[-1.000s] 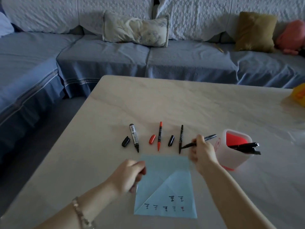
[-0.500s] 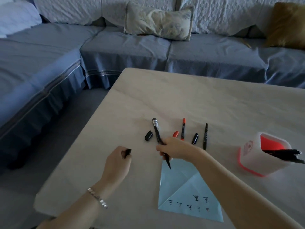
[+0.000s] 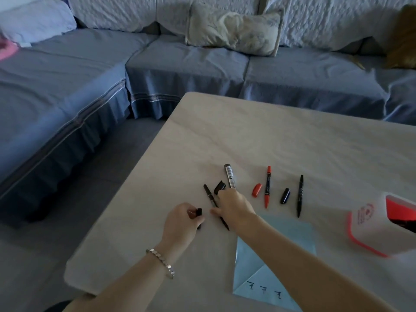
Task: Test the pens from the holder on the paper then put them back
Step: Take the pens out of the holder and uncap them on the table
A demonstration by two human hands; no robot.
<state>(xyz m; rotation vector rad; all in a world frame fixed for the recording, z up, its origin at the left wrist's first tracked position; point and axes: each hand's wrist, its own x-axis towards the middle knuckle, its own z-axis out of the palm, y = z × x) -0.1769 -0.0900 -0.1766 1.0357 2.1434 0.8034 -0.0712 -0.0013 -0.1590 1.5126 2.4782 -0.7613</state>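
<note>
Just changed: the right hand (image 3: 234, 204) carried the thin black pen (image 3: 216, 207) from beside the holder (image 3: 369, 226) across to the left end of the pen row.
Right hand: fingers pinched round that pen, at the paper's (image 3: 276, 262) eleven o'clock.
Left hand (image 3: 182, 219): pinched its black cap (image 3: 199, 212).
Meaning: testing was probably done; recapping likely came next.

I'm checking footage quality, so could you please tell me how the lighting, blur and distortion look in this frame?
Head view: dim, bluish light with soft shadows and no glare; the pen holder at the right edge is smeared by motion blur and partly cropped; the table edges bow from wide-angle distortion; the pens and the left hand stay fairly sharp.
</note>
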